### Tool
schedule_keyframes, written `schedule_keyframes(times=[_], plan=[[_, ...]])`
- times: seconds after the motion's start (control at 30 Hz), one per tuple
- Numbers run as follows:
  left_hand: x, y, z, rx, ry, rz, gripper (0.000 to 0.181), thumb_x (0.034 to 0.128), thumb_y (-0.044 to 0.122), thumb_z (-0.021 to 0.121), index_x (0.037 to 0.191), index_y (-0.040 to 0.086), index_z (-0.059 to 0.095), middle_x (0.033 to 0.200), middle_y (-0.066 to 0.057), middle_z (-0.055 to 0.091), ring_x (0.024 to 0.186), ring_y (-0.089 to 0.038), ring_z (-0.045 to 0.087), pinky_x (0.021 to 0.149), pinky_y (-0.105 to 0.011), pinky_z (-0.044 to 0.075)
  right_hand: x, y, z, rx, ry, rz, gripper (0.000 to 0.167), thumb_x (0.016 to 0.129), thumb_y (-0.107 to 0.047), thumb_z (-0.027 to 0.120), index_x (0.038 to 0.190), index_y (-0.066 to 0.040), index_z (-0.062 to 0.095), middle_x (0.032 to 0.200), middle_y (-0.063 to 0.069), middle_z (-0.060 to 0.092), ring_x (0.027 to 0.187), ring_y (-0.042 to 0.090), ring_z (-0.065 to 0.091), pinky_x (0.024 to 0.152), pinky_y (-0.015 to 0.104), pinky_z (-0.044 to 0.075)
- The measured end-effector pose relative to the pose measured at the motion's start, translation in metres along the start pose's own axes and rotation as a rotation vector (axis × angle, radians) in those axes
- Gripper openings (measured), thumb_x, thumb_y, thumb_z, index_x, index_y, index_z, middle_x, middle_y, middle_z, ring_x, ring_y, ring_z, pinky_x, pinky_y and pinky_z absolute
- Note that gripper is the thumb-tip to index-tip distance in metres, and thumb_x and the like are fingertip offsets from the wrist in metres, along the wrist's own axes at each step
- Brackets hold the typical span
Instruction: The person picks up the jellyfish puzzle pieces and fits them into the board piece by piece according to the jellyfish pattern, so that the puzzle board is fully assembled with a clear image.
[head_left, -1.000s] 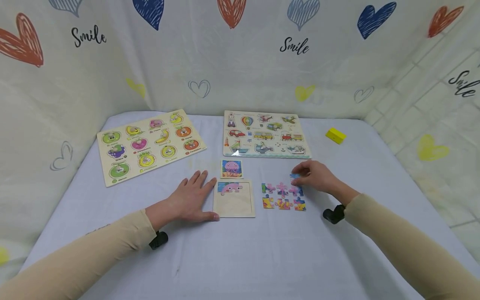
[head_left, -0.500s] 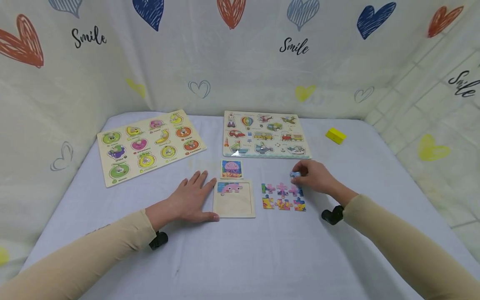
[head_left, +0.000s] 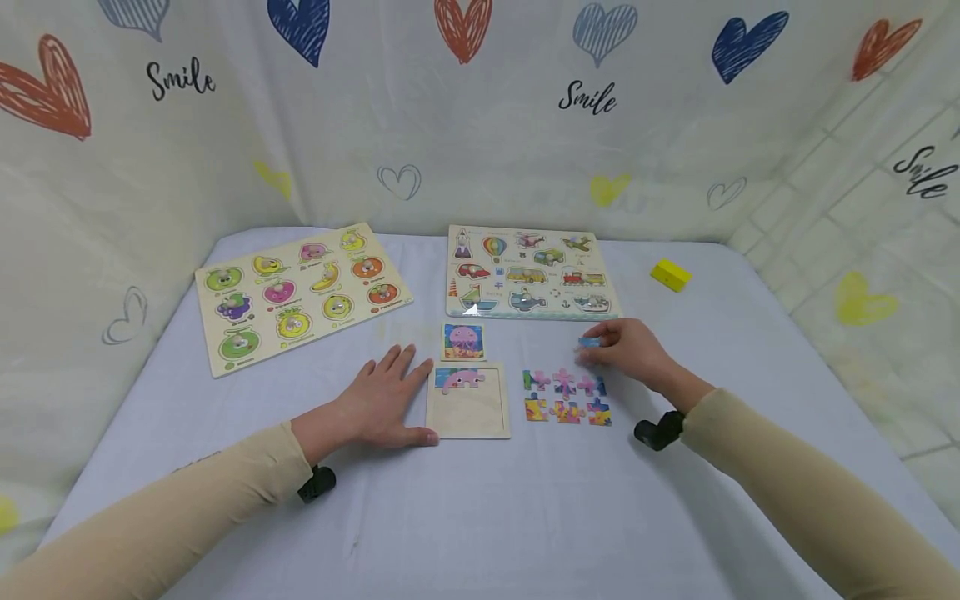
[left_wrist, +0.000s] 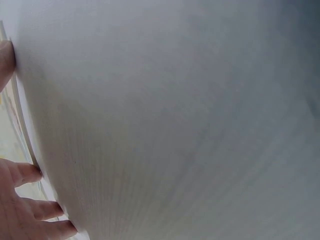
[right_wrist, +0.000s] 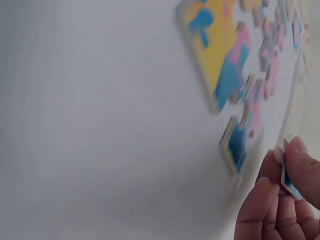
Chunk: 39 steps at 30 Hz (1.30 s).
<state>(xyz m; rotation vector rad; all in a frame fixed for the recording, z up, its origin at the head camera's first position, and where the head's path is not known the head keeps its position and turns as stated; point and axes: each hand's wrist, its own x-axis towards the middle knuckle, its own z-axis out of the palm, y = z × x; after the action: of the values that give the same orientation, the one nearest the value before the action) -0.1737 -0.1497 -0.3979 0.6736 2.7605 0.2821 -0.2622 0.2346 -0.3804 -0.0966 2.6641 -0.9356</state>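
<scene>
A curtained-off booth: a pale curtain printed with hearts and "Smile" lettering hangs behind a cloth-covered desk.

Wrist views look dimmer and softer than the head's

White-clothed table — fruit board, vehicle board, yellow block, picture tile, puzzle tray, six loose jigsaw pieces

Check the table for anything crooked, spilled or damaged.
The fruit board slants against the far edge of the table, while the vehicle board lies nearly parallel. The yellow block sits apart at far right. No spill or damage shows.
</scene>
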Motion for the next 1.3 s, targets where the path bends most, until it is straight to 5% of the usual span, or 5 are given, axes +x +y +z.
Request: schedule_keyframes(times=[0.47,0.8,1.03,1.3], plan=[[0.000,-0.002,0.002,0.004,0.000,-0.005,0.107,0.0833,0.068,0.070,0.160,0.005,0.030,0.167,-0.027,0.021,0.155,-0.049,0.018,0.117,-0.071,0.027,-0.001,-0.043,0.026,0.149,-0.099,-0.044,0.038,0.099,-0.022,0.069,0.133,-0.005,0.068,0.126,0.018,0.070,0.090,0.017,0.072,0.089,0.033,0.060],[0.001,0.000,0.002,0.005,-0.003,-0.011,0.107,0.0834,0.068,0.070,0.161,0.006,0.029,0.168,-0.026,0.020,0.156,-0.048,0.017,0.117,-0.071,0.027,0.002,-0.067,0.044,0.233,-0.140,-0.054,0.028,0.097,-0.016,0.072,0.121,-0.002,0.069,0.104,0.011,0.078,0.089,0.017,0.076,0.082,0.033,0.062],[0.001,0.000,0.003,0.002,-0.003,-0.008,0.107,0.0834,0.068,0.070,0.161,0.006,0.029,0.168,-0.026,0.020,0.156,-0.048,0.017,0.118,-0.070,0.027,0.005,-0.076,0.054,0.275,-0.163,-0.059,0.028,0.094,-0.016,0.075,0.119,-0.003,0.069,0.101,0.012,0.079,0.084,0.018,0.076,0.072,0.029,0.059],[0.000,0.000,0.002,0.004,-0.004,-0.010,0.108,0.0833,0.068,0.070,0.161,0.006,0.029,0.168,-0.026,0.020,0.156,-0.048,0.017,0.118,-0.070,0.027,0.005,-0.089,0.061,0.242,-0.150,-0.059,0.025,0.096,-0.019,0.074,0.117,-0.005,0.072,0.101,0.010,0.078,0.085,0.018,0.076,0.075,0.027,0.060]])
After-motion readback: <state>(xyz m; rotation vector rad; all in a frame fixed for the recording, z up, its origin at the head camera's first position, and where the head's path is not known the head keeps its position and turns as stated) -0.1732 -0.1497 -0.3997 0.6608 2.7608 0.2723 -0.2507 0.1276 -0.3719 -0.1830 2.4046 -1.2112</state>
